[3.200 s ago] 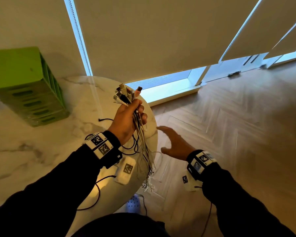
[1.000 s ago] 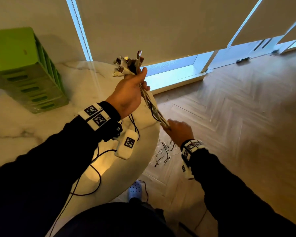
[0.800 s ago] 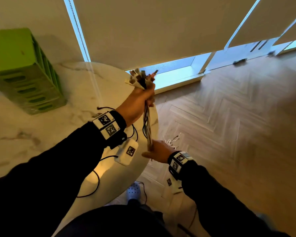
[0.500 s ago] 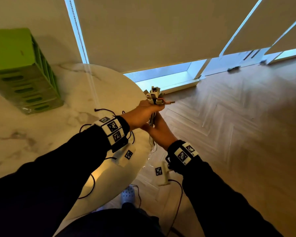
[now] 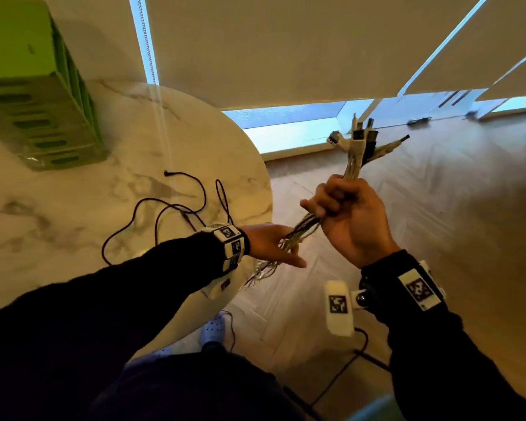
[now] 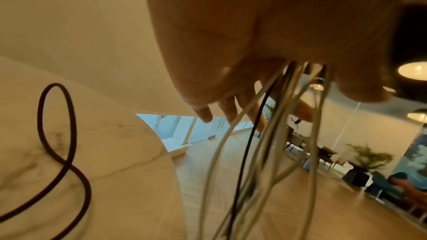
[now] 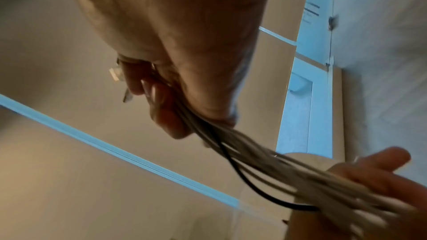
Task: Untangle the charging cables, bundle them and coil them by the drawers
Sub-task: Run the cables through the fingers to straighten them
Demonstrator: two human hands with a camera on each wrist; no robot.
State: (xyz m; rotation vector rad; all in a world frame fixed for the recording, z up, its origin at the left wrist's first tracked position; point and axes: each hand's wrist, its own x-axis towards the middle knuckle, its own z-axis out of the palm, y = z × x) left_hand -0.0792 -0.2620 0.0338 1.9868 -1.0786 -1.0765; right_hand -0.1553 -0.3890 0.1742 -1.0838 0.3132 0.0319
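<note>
My right hand [image 5: 346, 214] grips the bundle of charging cables [image 5: 353, 161] just below the plugs [image 5: 359, 138], which stick up over the wooden floor. The mostly white strands, with one black, run down-left from the fist across my left hand [image 5: 268, 243]. That hand's fingers are stretched out flat under the strands at the table's rim. The loose ends [image 5: 264, 271] dangle below it. In the right wrist view the fist [image 7: 184, 43] closes round the bundle [image 7: 254, 152], which crosses the left palm [image 7: 374, 171]. The green drawers [image 5: 37, 101] stand at the table's far left.
A dark maroon cable [image 5: 164, 208] lies in loose loops on the round marble table [image 5: 58, 192] and also shows in the left wrist view as the dark cable [image 6: 67, 161]. Roller blinds and a low window sill are behind. A white shoe [image 5: 216, 326] is below the table edge.
The plug end of the bundle has passed from my left hand to my right. My right hand has lifted it rightward over the floor. My left hand has dropped to the table edge and opened under the strands.
</note>
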